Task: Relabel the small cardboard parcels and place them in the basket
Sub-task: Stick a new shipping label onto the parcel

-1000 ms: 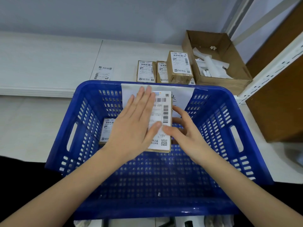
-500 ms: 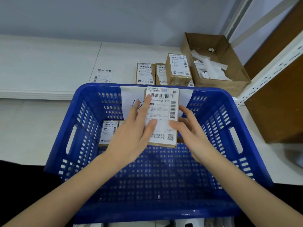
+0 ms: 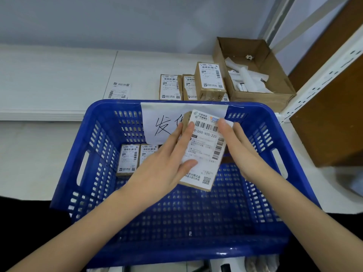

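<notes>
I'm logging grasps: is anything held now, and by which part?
Yes: the parcel, held above the basket by its long sides, left hand on the left edge, right hand on the right.

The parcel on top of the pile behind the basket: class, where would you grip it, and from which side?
Grip the topmost parcel across its two long cardboard sides, fingers coming from above. It lies raised above its neighbours, so both sides are exposed; the open box crowds its right.
</notes>
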Demonstrator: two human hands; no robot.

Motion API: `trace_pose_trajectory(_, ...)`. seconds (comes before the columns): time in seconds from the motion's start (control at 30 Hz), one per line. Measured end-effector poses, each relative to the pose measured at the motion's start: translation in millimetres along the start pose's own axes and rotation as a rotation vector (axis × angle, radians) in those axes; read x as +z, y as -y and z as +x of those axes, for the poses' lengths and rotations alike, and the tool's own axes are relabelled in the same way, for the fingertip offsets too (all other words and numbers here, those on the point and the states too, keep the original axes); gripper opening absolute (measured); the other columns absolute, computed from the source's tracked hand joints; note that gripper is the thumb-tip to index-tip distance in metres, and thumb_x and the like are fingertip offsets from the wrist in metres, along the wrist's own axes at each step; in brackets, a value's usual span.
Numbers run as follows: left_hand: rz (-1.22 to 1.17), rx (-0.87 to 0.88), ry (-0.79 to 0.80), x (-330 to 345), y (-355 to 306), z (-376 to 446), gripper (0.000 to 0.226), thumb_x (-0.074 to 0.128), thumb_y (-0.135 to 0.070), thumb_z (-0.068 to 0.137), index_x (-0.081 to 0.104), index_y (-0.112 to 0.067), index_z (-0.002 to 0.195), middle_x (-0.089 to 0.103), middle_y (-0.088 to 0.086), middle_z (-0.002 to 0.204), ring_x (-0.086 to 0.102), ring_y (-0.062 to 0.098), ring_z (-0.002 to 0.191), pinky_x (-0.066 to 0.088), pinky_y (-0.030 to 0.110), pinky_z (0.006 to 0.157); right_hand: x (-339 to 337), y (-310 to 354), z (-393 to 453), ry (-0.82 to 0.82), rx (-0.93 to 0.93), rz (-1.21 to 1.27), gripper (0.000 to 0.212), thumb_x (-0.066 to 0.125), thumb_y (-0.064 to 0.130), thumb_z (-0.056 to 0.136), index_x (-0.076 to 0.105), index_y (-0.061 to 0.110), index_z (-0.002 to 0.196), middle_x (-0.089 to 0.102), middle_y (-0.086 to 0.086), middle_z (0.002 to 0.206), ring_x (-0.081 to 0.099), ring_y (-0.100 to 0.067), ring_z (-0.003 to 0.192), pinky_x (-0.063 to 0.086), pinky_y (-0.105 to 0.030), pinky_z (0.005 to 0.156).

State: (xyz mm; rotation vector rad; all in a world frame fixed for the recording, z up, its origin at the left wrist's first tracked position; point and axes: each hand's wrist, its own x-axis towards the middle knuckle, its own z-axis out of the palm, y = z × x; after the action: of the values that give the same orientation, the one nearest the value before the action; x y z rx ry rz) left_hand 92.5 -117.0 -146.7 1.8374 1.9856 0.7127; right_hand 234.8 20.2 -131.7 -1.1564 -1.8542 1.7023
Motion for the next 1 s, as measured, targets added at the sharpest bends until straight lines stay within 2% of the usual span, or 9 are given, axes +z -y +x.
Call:
trace_pose_trajectory(0.1,-0.006,0.014,-0.002,-1,1,-1,0.066,0.012,-0.066,0.084,-0.029,-0.052,0.134,-0.003,-0.008,0.160,0.058,0.025,0.113,0.055,0.043,0.079,-1,-3,3,-0.014,0.009,-0.059,0.086,0.036,0.095,0.056,0.051,0.025,0.106,0.068,0.019,0.086,0.064,-0.002,0.095,0.044,-0.036,0.097)
trace_pose_trajectory(0.17,-0.005,0.037,-0.018,0,2,-1,0.067,0.014,-0.065,0.086,-0.031,-0.053,0.135,-0.001,-0.008,0.160,0.059,0.023,0.110,0.056,0.042,0.077,0,-3,3,-0.009,0.018,-0.032,0.093,0.036,0.098,0.050,0.052,0.028,0.110,0.068,0.015,0.098,0.062,-0.002,0.100,0.043,-0.037,0.100)
trace_pose_trajectory(0.3,-0.070,-0.003,-0.046,2,6,1,0.066,0.015,-0.067,0.085,-0.033,-0.057,0.128,0.007,-0.012,0.158,0.060,0.013,0.099,0.056,0.035,0.069,5,0,-3,0.085,0.039,0.006,0.054,0.054,0.057,0.078,0.043,0.021,0.117,0.064,0.001,0.110,0.067,-0.001,0.088,0.055,-0.018,0.071)
trace_pose_trajectory(0.5,-0.102,-0.040,-0.123,-9,4,4,0.065,0.029,-0.062,0.088,-0.011,-0.056,0.139,0.018,-0.016,0.148,0.059,0.008,0.096,0.057,0.031,0.065,9,-2,-2,0.135,-0.015,-0.061,0.084,0.072,0.050,0.056,0.033,0.030,0.128,0.058,0.007,0.119,0.062,-0.012,0.106,0.056,-0.038,0.086)
trace_pose_trajectory(0.57,0.029,-0.027,-0.238,-10,4,8,0.069,0.035,-0.053,0.089,0.013,-0.031,0.151,0.020,0.000,0.152,0.057,0.020,0.111,0.058,0.034,0.076,11,-5,-1,0.110,-0.033,-0.046,0.086,0.074,0.049,0.057,0.033,0.031,0.131,0.057,0.007,0.118,0.062,-0.012,0.105,0.056,-0.036,0.087)
trace_pose_trajectory(0.67,0.403,0.148,-0.431,-11,6,15,0.057,0.047,-0.029,0.092,0.042,0.004,0.139,0.033,0.024,0.149,0.035,0.037,0.136,0.035,0.047,0.109,19,-7,-5,0.126,-0.063,-0.117,0.082,0.078,0.038,0.069,0.030,0.032,0.135,0.054,0.011,0.116,0.059,-0.003,0.102,0.053,-0.016,0.078)
trace_pose_trajectory(0.77,0.528,0.313,-0.410,-9,6,18,0.050,0.042,-0.021,0.095,0.045,0.003,0.139,0.042,0.018,0.146,0.035,0.032,0.139,0.027,0.049,0.113,26,-12,-9,0.138,-0.065,-0.132,0.073,0.077,0.031,0.074,0.030,0.036,0.129,0.055,0.012,0.112,0.059,0.000,0.099,0.051,-0.011,0.072)
trace_pose_trajectory(0.9,0.486,0.279,-0.414,-8,10,17,0.048,0.039,-0.021,0.097,0.046,0.005,0.137,0.049,0.019,0.141,0.043,0.031,0.133,0.029,0.045,0.112,27,-11,-9,0.095,-0.071,-0.133,0.080,0.079,0.043,0.063,0.033,0.036,0.129,0.057,0.013,0.110,0.060,0.000,0.097,0.051,-0.014,0.075)
trace_pose_trajectory(1.0,0.453,0.257,-0.458,-14,13,20,0.046,0.037,-0.019,0.098,0.049,0.006,0.134,0.054,0.020,0.135,0.045,0.029,0.128,0.027,0.042,0.113,22,-11,-5,0.061,-0.084,-0.140,0.077,0.081,0.032,0.070,0.035,0.035,0.131,0.058,0.011,0.111,0.060,-0.004,0.100,0.052,-0.023,0.084)
